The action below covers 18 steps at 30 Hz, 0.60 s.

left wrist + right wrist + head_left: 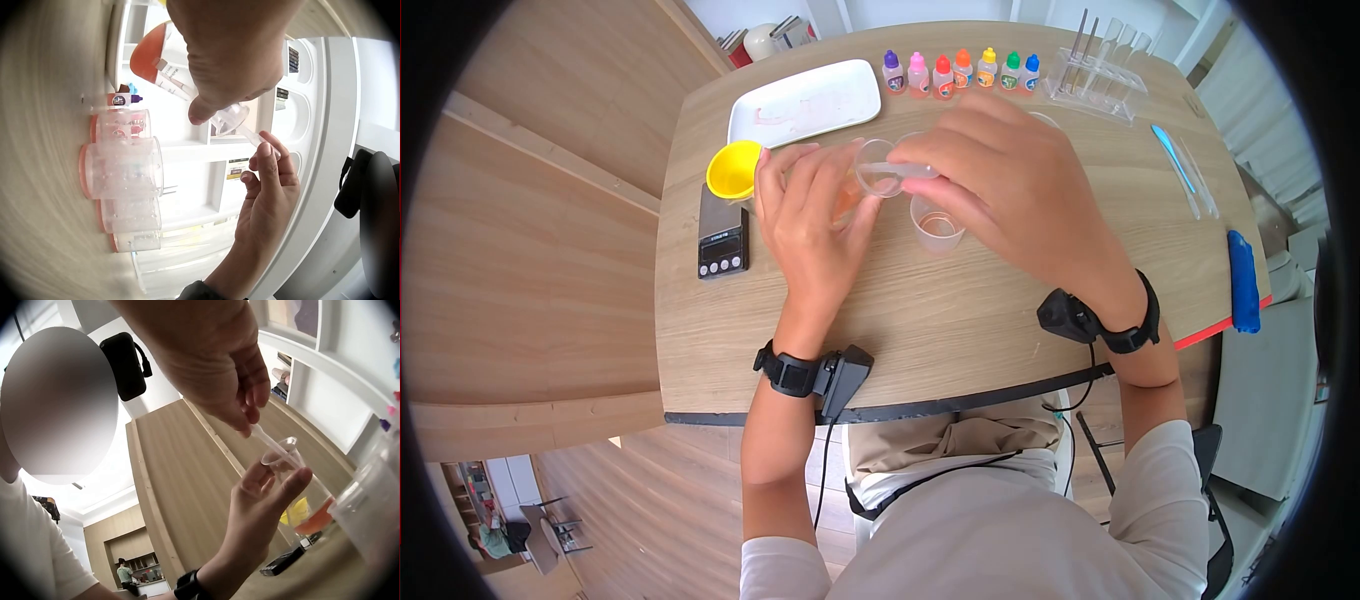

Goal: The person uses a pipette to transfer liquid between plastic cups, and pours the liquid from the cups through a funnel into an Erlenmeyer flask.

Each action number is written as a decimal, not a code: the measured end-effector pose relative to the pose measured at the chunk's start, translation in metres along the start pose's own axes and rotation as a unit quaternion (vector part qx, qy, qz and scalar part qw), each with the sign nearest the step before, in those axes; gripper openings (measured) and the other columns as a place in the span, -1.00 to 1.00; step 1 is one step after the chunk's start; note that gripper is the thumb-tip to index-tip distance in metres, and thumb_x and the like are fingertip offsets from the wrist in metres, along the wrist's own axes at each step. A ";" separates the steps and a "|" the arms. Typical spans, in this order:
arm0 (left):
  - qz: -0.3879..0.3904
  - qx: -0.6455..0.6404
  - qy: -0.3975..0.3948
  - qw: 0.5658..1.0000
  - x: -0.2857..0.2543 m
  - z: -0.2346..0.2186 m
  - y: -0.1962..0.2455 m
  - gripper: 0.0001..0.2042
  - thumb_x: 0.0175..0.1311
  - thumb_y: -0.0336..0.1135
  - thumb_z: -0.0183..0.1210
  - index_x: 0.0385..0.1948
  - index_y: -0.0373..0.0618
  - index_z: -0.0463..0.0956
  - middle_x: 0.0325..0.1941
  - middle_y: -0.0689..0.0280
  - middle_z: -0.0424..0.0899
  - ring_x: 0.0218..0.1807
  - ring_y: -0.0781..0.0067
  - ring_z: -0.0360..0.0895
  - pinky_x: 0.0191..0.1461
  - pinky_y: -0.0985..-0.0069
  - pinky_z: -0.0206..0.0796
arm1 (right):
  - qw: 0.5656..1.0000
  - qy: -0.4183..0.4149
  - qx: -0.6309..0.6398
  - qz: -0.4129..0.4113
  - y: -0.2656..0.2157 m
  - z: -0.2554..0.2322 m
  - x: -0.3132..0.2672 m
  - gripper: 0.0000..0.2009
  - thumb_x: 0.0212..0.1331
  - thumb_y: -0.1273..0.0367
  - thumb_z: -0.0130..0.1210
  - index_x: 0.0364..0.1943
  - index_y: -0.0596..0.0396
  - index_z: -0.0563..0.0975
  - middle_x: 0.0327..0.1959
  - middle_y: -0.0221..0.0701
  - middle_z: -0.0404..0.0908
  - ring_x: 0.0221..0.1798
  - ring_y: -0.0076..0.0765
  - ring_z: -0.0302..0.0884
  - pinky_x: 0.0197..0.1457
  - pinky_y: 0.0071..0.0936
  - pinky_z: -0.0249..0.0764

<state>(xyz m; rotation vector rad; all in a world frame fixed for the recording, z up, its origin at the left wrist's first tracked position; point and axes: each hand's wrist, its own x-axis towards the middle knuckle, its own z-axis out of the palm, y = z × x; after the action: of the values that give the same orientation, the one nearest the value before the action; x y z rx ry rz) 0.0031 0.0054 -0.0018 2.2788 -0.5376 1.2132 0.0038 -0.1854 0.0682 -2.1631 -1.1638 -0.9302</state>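
Note:
My left hand [808, 205] grips a clear conical flask [320, 499], tilted, with orange-red liquid at its bottom. Between the thumb and fingers of my right hand [1015, 185] is a translucent plastic dropper [274, 445], which runs down through the flask's mouth. In the left wrist view the dropper's stem shows through the flask wall, its far end near the liquid. Just beyond the hands stands a clear plastic cup [938, 228], with more such cups [124, 167] in a row, pinkish-red at their bases. My right hand hides part of that row in the head view.
A yellow cup [733, 172] stands by a digital scale [722, 250] at left. Behind are a white tray [840, 95] with a pinkish smear, several dye bottles [943, 80] and a test tube rack [1095, 85]. A blue spatula [1172, 155] and blue bundle [1243, 280] lie at right.

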 end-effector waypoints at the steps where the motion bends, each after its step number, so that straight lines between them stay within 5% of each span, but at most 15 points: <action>1: 0.000 0.005 -0.003 1.000 0.001 -0.002 0.002 -0.55 -0.20 -0.42 0.47 -0.14 -0.02 0.63 -0.17 0.35 0.65 0.04 0.20 0.47 0.32 0.10 0.16 | 1.000 -0.003 0.000 -0.001 0.000 -0.001 0.000 -0.90 0.05 0.35 0.24 -0.40 -0.02 0.56 -0.44 -0.53 0.55 -0.25 -0.34 0.47 -0.36 -0.40 0.42; 18: 0.012 0.013 -0.006 1.000 -0.001 0.000 -0.001 -0.48 -0.28 -0.45 0.43 -0.08 0.04 0.62 -0.12 0.42 0.62 0.06 0.26 0.45 0.35 0.08 0.11 | 0.996 -0.048 -0.021 0.066 -0.005 0.005 -0.003 -0.82 0.05 0.24 0.26 -0.44 0.01 0.55 -0.44 -0.50 0.56 -0.22 -0.35 0.50 -0.34 -0.38 0.43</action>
<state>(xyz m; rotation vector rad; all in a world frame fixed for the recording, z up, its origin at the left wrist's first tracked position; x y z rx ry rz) 0.0030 0.0066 -0.0028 2.3089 -0.5590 1.2253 0.0002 -0.1813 0.0630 -2.3108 -1.0383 -0.8081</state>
